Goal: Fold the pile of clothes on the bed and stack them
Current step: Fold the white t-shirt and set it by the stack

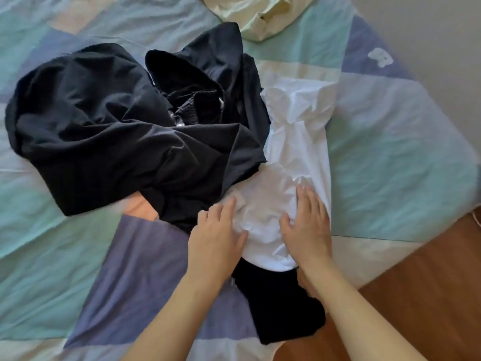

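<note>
Two hands: left hand (217, 230) and right hand (307, 225) spread flat on the white shirt (294, 152).
Shirt: near the bed's (390, 157) foot edge.
Dark pile (125, 126): touching its left side.
Room: bare quilt rightward.

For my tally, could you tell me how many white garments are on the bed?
1: the white garment lies right of the dark pile, with both hands flat on its near end. More may be hidden under the pile.

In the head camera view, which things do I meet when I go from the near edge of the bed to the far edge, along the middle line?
Small black garment → both hands, left hand and right hand, flat on the white garment → pale yellow cloth.
</note>
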